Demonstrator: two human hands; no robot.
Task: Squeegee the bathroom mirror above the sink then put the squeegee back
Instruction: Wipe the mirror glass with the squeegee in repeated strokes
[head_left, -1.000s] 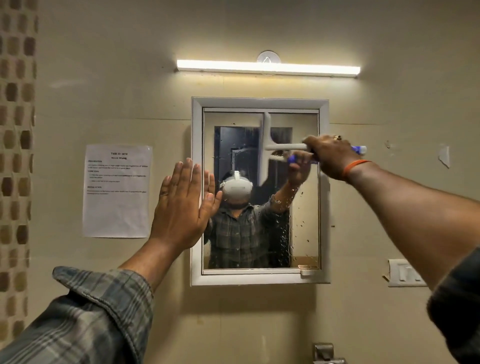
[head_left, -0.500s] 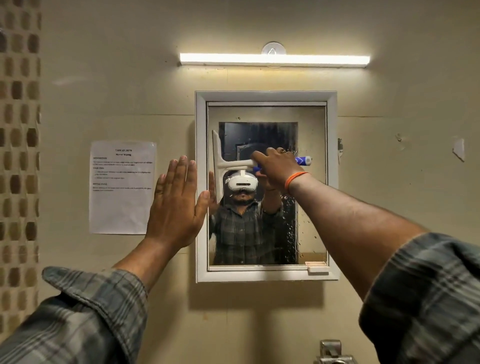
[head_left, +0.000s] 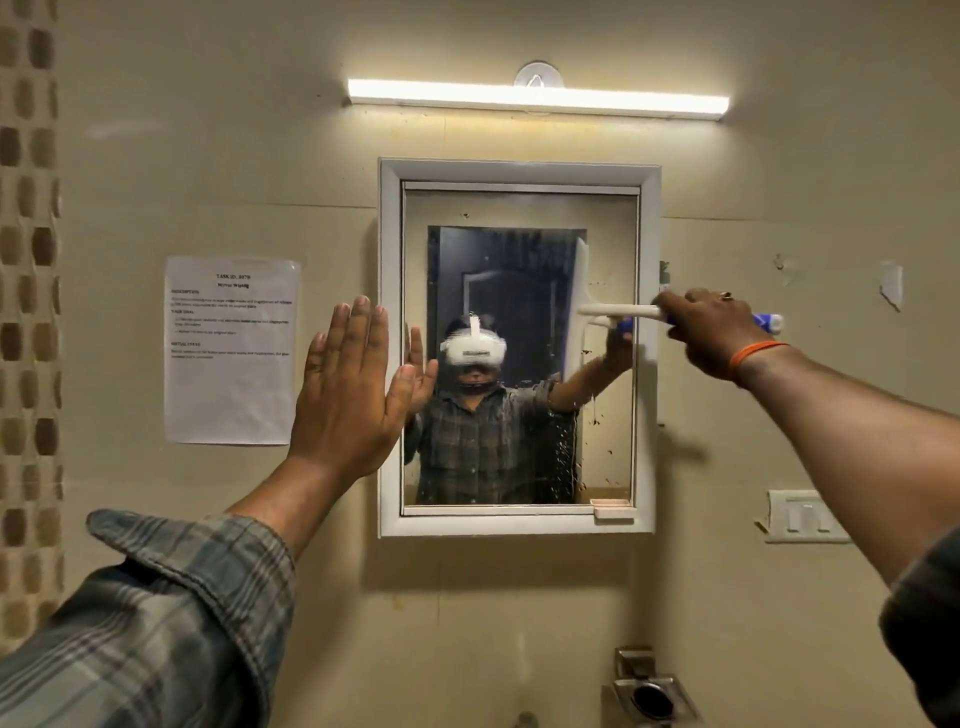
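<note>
A: While the right hand (head_left: 711, 327) is raised at the right edge of the mirror (head_left: 519, 343), what does it hold?

B: Its fingers are curled round the handle of the squeegee (head_left: 618, 310). The handle is white with a blue grip, and the blue end projects past the hand on the right. The handle runs level; the blade stands upright against the glass, in the right half of the mirror, near the frame (head_left: 389, 343). An orange band (head_left: 756, 353) sits on that wrist and a ring shows on one finger.

A: State of the left hand (head_left: 350, 395)?

B: Flat, fingers straight and close together, palm toward the wall (head_left: 208, 156), holding nothing. It is raised at the left edge of the frame, and its thumb side overlaps the frame. Whether the palm touches the wall cannot be told.

A: Relation of the two hands?

B: Well apart, one at each side of the mirror.

A: Condition of the glass?

B: Droplets and dark specks show on the lower right portion. The blade is blurred.

A: Surroundings?

B: A lit tube light (head_left: 537, 97) above the mirror, a printed sheet (head_left: 231, 395) on the wall to the left, a switch plate (head_left: 802, 517) to the lower right, and a metal fitting (head_left: 652, 693) below
</note>
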